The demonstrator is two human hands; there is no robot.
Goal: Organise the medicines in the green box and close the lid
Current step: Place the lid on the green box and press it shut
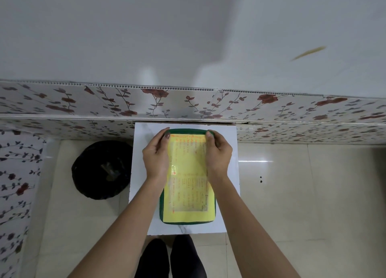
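The green box [161, 210] lies on a small white table [226, 204], its long side running away from me. Its lid [189, 186] is down and carries a yellow label with orange writing. My left hand [156, 158] rests on the lid's far left edge, fingers curled over the rim. My right hand [218, 155] grips the far right edge the same way. No medicines are visible; the box's inside is hidden by the lid.
A round bin with a black liner [100, 169] stands on the floor left of the table. A flower-patterned wall panel [188, 104] runs just behind the table. Beige floor tiles [302, 194] extend to the right. My dark-clad legs [170, 257] show below the table's near edge.
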